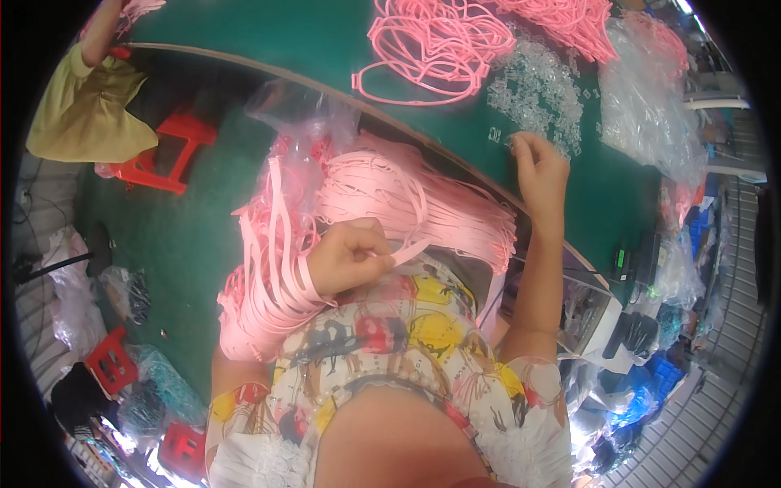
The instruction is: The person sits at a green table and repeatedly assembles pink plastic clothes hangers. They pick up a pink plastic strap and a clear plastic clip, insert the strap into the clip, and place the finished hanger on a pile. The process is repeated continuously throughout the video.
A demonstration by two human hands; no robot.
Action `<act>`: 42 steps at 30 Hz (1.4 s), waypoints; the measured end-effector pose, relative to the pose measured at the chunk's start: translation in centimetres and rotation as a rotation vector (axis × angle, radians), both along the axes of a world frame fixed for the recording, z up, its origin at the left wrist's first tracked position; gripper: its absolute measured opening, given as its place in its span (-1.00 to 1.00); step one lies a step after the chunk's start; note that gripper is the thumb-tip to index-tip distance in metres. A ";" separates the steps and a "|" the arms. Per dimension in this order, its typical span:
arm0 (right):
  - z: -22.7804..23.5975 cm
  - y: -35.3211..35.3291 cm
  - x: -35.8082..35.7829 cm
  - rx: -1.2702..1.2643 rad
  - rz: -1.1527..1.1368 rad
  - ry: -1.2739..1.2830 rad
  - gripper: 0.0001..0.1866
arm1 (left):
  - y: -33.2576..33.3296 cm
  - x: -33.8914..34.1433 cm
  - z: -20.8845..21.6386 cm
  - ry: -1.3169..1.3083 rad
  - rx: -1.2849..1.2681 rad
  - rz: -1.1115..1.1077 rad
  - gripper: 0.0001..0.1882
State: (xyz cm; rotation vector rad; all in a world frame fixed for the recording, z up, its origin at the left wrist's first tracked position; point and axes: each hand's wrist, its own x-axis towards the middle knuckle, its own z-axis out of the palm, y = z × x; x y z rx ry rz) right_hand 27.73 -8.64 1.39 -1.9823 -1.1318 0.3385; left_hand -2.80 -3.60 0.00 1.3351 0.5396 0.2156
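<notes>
My left hand [348, 256] is closed in front of my chest, pinching the end of a flat pink strap [411, 250]. Many more pink straps [264, 301] hang looped over my left wrist and forearm. Over at the table, my right hand [541, 171] has thumb and fingers pressed together at the near edge of a heap of small clear plastic buckles [537, 93]. Whatever is between those fingertips is too small to make out. One loose clear buckle [495, 134] lies just left of them.
A thick bundle of pink straps [374, 191] lies across my lap below the table edge. On the green table [285, 32] are a tangle of pink loops [431, 49] and a clear plastic bag [651, 106]. Red stools [175, 150] and another person's arm [98, 37] are at the left.
</notes>
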 end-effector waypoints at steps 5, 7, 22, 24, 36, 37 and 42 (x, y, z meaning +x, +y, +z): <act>2.3 -0.7 -3.6 0.074 0.165 0.421 -0.87 | 0.3 0.0 -0.3 -0.036 0.059 0.020 -0.91; 2.2 -1.3 -6.8 0.092 0.463 0.317 -0.89 | 0.1 -0.1 -0.3 -0.045 0.066 0.046 -0.92; 0.7 -2.7 -11.5 -0.034 0.824 0.163 -0.89 | 0.0 -0.2 -0.3 0.054 0.019 0.121 -0.90; 1.0 -2.5 -11.1 -0.051 0.890 0.179 -0.89 | 0.2 -0.2 -0.3 0.024 -0.014 0.093 -0.90; -0.2 -1.7 -10.1 -0.201 0.888 0.543 -0.89 | -0.3 0.3 0.7 0.027 -0.128 0.190 -0.83; -0.5 -1.8 -10.1 -0.244 0.836 0.638 -0.88 | -0.4 0.5 0.9 0.012 -0.029 0.238 -0.77; -0.9 -1.6 -8.9 -0.395 0.830 0.650 -0.79 | -0.2 0.2 -0.3 -0.076 0.338 0.195 -0.71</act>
